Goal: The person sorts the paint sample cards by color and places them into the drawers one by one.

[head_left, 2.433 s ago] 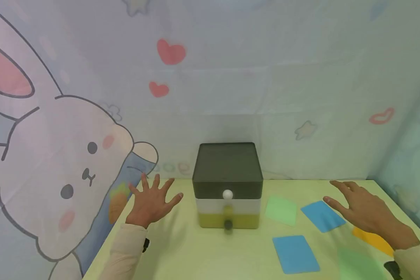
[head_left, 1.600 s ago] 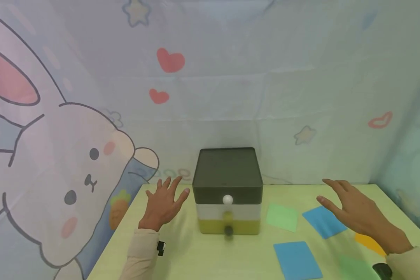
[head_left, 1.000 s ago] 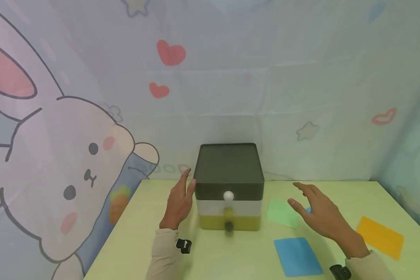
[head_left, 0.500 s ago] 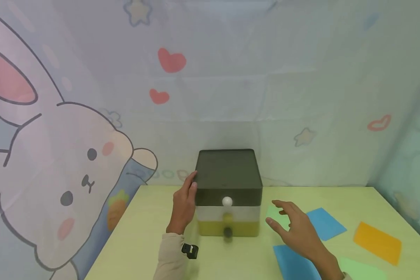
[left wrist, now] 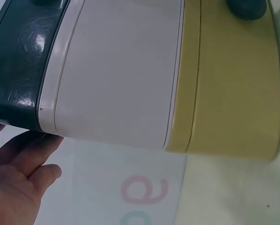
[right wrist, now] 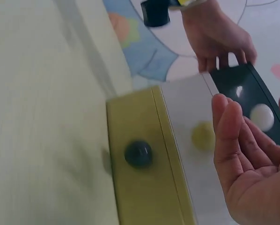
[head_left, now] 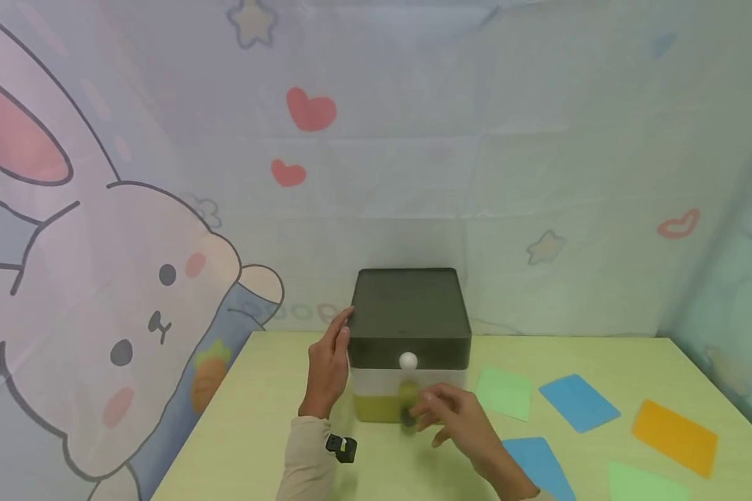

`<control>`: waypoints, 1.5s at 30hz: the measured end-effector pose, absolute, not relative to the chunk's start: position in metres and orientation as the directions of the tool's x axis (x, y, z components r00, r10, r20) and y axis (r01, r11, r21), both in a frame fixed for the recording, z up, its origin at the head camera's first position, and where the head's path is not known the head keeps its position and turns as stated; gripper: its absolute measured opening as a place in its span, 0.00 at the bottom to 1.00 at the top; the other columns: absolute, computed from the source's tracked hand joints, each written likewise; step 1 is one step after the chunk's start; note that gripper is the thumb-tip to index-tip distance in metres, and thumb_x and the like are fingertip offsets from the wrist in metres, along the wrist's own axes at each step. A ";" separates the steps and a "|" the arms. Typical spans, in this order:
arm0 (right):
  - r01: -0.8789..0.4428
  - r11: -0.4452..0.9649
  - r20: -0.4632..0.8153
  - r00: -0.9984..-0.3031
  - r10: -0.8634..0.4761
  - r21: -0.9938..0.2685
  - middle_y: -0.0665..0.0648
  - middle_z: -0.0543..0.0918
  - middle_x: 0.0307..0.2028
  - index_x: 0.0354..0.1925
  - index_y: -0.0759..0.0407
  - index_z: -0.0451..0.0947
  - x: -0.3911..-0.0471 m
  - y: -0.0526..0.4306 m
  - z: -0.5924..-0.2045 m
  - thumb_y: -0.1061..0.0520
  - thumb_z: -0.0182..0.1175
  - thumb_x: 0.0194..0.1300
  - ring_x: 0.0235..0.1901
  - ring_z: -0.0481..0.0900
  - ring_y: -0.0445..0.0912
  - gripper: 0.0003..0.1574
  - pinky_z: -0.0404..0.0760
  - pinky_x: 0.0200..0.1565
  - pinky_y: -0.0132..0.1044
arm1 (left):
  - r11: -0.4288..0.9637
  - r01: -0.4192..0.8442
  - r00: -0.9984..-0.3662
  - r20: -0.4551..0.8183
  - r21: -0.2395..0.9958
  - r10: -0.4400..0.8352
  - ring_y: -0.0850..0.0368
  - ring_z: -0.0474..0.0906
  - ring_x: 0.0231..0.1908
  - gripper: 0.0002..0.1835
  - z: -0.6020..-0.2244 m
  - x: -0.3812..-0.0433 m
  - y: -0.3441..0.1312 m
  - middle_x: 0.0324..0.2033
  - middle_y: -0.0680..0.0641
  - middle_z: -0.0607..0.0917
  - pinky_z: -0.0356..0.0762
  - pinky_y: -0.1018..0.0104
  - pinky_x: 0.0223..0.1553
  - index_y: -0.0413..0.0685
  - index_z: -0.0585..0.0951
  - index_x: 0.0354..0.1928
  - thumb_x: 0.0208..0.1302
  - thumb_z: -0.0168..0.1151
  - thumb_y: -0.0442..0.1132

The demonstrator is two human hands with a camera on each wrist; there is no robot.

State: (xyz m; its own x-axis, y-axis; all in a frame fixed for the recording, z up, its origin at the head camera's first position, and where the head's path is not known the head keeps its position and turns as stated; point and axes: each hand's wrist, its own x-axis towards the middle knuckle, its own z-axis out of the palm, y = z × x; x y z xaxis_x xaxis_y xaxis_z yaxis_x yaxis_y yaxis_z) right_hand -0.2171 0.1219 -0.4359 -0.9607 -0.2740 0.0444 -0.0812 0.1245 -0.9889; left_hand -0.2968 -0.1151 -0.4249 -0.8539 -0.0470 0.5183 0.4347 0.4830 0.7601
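A small drawer box (head_left: 410, 304) stands against the back, with a dark green top tier, a white middle and a mustard-yellow bottom. Its front carries a white knob (head_left: 408, 361), a yellow knob (right wrist: 203, 136) and a dark knob (right wrist: 138, 153), one per tier. My left hand (head_left: 327, 372) rests along the box's left side at the green tier, fingers fairly straight. In front of the lower tiers is my right hand (head_left: 464, 423), fingers loosely bent and holding nothing. The right wrist view shows that hand apart from the dark knob.
Coloured paper sheets lie on the pale yellow-green table (head_left: 244, 417) to the right: a green sheet (head_left: 504, 393), a blue sheet (head_left: 579, 402), an orange sheet (head_left: 675, 437), and others nearer the front. A printed cloth (head_left: 407, 174) hangs behind the table.
My left hand has moved right onto the box's left side. My right hand has swept left from above the paper sheets to the box's front, its fingers bending more. The box stays put.
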 end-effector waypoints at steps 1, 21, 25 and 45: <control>-0.042 0.080 0.018 -0.961 -0.276 -0.996 0.64 0.88 0.46 0.59 0.70 0.74 -0.218 0.117 -0.437 0.43 0.55 0.75 0.37 0.88 0.45 0.32 0.84 0.29 0.34 | 0.477 0.434 -0.855 0.517 0.764 -0.049 0.64 0.53 0.14 0.21 -0.425 -0.297 -0.114 0.13 0.55 0.62 0.65 0.65 0.30 0.64 0.72 0.71 0.82 0.40 0.48; 0.103 -0.203 -0.088 -0.993 -0.082 -0.974 0.53 0.92 0.39 0.54 0.69 0.79 -0.252 0.078 -0.415 0.42 0.52 0.76 0.35 0.90 0.40 0.31 0.78 0.27 0.27 | 0.434 0.402 -0.883 0.467 0.807 -0.051 0.56 0.73 0.28 0.22 -0.417 -0.301 -0.114 0.17 0.49 0.70 0.71 0.59 0.43 0.71 0.70 0.71 0.81 0.41 0.51; 0.106 -0.221 -0.093 -0.993 -0.065 -0.970 0.54 0.92 0.39 0.52 0.69 0.80 -0.251 0.077 -0.416 0.45 0.52 0.76 0.36 0.90 0.42 0.28 0.77 0.27 0.26 | 0.412 0.398 -0.891 0.452 0.820 -0.038 0.49 0.82 0.50 0.21 -0.419 -0.301 -0.116 0.34 0.43 0.83 0.73 0.54 0.51 0.72 0.70 0.71 0.81 0.42 0.53; 0.151 -0.162 -0.139 -0.987 -0.081 -0.975 0.51 0.92 0.33 0.52 0.70 0.80 -0.205 0.077 -0.426 0.41 0.56 0.73 0.31 0.89 0.41 0.31 0.78 0.28 0.28 | 0.348 0.361 -0.931 0.355 0.865 0.085 0.47 0.72 0.70 0.21 -0.421 -0.302 -0.139 0.69 0.46 0.76 0.67 0.40 0.70 0.75 0.72 0.69 0.78 0.49 0.54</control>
